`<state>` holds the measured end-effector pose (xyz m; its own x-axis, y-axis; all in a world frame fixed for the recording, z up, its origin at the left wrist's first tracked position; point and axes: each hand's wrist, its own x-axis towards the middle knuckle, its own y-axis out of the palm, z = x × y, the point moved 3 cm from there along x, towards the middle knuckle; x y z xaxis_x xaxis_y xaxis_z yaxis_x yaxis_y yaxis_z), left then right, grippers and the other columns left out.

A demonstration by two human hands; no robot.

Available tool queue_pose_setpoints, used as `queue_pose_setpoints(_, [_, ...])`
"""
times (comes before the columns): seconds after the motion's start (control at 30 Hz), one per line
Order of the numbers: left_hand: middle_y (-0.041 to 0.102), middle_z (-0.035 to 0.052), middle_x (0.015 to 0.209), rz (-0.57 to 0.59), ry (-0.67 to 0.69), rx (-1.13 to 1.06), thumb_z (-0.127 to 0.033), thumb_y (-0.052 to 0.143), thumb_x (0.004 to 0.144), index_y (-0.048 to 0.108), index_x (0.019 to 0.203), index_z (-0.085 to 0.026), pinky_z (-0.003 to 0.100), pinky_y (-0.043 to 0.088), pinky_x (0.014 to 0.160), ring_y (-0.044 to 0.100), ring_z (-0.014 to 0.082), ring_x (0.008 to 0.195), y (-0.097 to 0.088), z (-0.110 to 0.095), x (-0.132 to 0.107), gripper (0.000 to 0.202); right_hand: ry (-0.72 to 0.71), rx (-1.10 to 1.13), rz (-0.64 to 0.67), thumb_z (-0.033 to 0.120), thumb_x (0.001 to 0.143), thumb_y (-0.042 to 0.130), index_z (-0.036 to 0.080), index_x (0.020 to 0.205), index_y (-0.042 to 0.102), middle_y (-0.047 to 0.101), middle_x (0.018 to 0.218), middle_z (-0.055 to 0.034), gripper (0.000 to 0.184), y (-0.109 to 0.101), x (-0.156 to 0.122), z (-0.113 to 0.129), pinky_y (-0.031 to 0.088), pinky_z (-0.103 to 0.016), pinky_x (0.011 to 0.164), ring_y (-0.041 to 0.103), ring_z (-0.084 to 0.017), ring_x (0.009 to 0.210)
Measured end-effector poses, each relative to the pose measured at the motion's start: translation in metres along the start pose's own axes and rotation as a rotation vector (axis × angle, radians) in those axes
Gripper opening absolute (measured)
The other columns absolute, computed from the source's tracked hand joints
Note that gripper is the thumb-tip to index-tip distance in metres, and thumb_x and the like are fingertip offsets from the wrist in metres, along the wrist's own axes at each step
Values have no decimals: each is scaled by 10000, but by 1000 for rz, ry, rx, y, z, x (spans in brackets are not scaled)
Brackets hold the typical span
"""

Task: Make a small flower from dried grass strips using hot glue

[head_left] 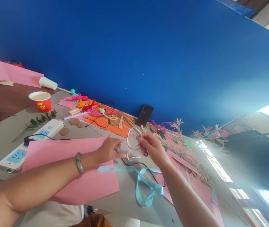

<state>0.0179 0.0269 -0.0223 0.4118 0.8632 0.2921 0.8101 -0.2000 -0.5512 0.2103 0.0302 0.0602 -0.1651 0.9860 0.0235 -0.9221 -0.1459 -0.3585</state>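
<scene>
My right hand (152, 148) pinches the edge of a thin white ring (127, 138), which stands upright above the table. To its left my left hand (109, 148), a bangle on its wrist, hovers with thumb and fingers apart and nothing visible between them. Small white scraps (135, 157) lie beneath and between the two hands. A light blue ribbon (146, 189) is loosely looped on the table in front of my hands. Under my left forearm is a pink paper sheet (101, 186).
A white power strip (57, 125) and a red paper cup (44, 105) stand at left. Along the blue wall (134, 56) lie orange paper (98, 119), yarn and wooden discs. A phone (145, 115) leans there. Dried stems (202, 173) cover pink paper at right.
</scene>
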Motion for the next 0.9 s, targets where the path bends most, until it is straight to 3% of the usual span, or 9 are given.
queue_pose_setpoints(0.13, [656, 42, 888, -33, -41, -55, -442, 702, 703, 647, 894, -190, 399, 415, 891, 579, 222, 896, -1, -1, 5, 322, -56, 14, 90, 452, 831, 597, 192, 861, 517, 598, 641, 15, 273, 22, -1, 7, 387, -213, 419, 464, -76, 441])
queue_pose_setpoints(0.27, [666, 42, 820, -52, -28, -88, -342, 598, 795, 663, 701, -188, 349, 418, 848, 575, 195, 845, -1, 1, 10, 191, -119, -55, 40, 458, 850, 569, 201, 854, 507, 603, 649, 7, 265, 23, 2, 14, 419, -221, 441, 481, -87, 462])
queue_pose_setpoints(0.47, [621, -7, 694, -49, -14, -26, -354, 595, 805, 660, 646, -202, 392, 330, 960, 534, 137, 677, 0, 2, 11, 229, -165, -147, -139, 469, 849, 563, 208, 870, 516, 592, 645, 13, 267, -3, 6, 19, 414, -227, 438, 481, -96, 451])
queue_pose_setpoints(0.73, [616, -12, 651, -45, 22, -15, -346, 571, 833, 650, 631, -197, 394, 330, 954, 526, 128, 620, 4, 2, 10, 263, -200, -194, -372, 461, 818, 614, 206, 879, 554, 617, 679, -2, 270, -44, 6, 24, 434, -238, 446, 501, -101, 459])
queue_pose_setpoints(0.83, [668, 8, 710, -36, 31, -46, -343, 595, 820, 679, 685, -195, 401, 330, 972, 568, 137, 659, 6, 5, 10, 218, -223, -209, -428, 467, 816, 615, 202, 875, 566, 614, 681, -5, 276, -52, 4, 26, 449, -247, 454, 509, -108, 468])
queue_pose_setpoints(0.9, [692, 16, 770, -25, 29, -84, -347, 652, 777, 705, 813, -202, 426, 308, 1013, 595, 146, 691, 6, 5, 10, 159, -239, -220, -448, 469, 813, 619, 203, 871, 569, 610, 675, -5, 278, -55, 2, 27, 456, -254, 466, 519, -116, 483])
